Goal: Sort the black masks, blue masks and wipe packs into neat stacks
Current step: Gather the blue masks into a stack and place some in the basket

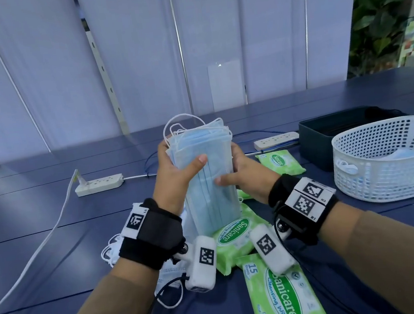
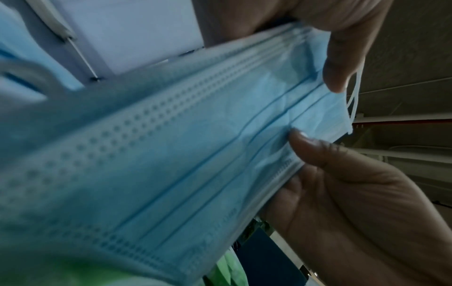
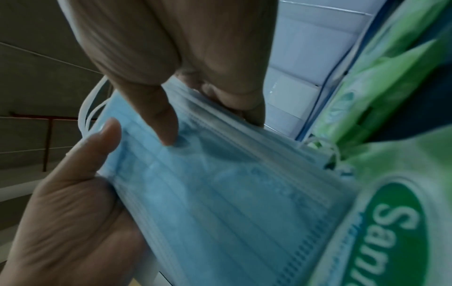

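Far left on the counter [image 1: 39,214] there's just a white power strip [image 1: 99,185] with its cable running off toward me, nothing to sort there. Next over, tucked under my left wrist, I can see a loose white mask [image 1: 168,277] and a tangle of ear loops, so that bit isn't tidied yet.

Then the main event: my left hand [image 1: 174,176] has the stack of blue masks [image 1: 208,180] held up above the counter, thumb laid across the front and the fingers [image 1: 164,142] wrapped round the left edge. My right hand [image 1: 241,171] clamps the other long edge, thumb on the front face. From the wrist views the edges look fairly flush, with white ear loops sticking out the far end, so I'd say I'm squaring the bundle up before it goes down somewhere.

Below and to the right of that, the Sanicare wipe packs [image 1: 236,238] are all over the place: one right under the masks, a big one [image 1: 280,293] near me at an angle, another [image 1: 280,162] further back. No stack of those at all.

Further right there's a second power strip [image 1: 276,140], a dark bin [image 1: 332,129], and a white plastic basket [image 1: 382,162] with what looks like another blue mask or two inside. The bin's contents are too dark to tell.

So, my guess: blue masks mostly gathered but not set down, wipes untouched, black masks nowhere I can confirm. Early-to-middle, I reckon.
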{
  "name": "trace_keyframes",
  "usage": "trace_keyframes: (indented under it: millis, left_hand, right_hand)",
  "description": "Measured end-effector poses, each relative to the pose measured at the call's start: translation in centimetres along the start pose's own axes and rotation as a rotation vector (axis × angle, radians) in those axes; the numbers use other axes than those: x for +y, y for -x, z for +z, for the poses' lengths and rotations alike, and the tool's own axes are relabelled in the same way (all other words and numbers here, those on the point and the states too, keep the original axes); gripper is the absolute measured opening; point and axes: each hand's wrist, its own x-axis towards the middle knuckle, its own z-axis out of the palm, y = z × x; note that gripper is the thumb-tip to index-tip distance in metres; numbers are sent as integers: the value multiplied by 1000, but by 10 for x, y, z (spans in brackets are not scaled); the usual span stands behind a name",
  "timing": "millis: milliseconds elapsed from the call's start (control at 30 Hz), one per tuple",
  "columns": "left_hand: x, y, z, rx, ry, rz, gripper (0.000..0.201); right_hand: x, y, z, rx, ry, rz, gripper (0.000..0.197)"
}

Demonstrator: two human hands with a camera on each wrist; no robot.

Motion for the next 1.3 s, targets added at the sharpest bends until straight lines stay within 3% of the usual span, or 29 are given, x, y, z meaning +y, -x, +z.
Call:
trace_keyframes:
  millis: [67,200,267,367,467,600,700,1000,1067,1133,1267,1300]
  left_hand:
    - [-4,0,0,16,11,-23,64]
    - [-4,0,3,-26,23,-42,85]
    - [0,1,4,-42,31,-23,83]
    - [4,-1,1,-40,5,40,61]
    - [8,-2,-2,-52,-45,122,50]
    - [11,-3,-2,-53,-45,161,53]
    - [12,-2,0,-63,-19,146,52]
    - [15,1,5,-50,37,69,56]
    - [20,0,6,-10,81,65,57]
    - [23,-1,6,54,110,53,51]
    - [23,-1,7,97,61,23,11]
    - [24,0,7,103,65,24,13]
  right_hand:
    - [7,1,-2,-28,6,40,91]
    - [2,2,2,-63,133,18,87]
    - [-9,2,4,2,215,-111,88]
    - [-28,0,4,102,371,-373,100]
    - [-39,-4,5,122,567,-519,90]
    - [-39,-4,5,107,763,-453,63]
    - [-37,-4,3,125,817,-443,68]
    - [-47,-2,8,87,907,-462,45]
    - [-53,-1,10,70,906,-461,52]
    - [-57,-1,13,36,924,-448,58]
    - [-56,-3,15,46,968,-403,58]
    - [-55,-4,15,51,971,-399,59]
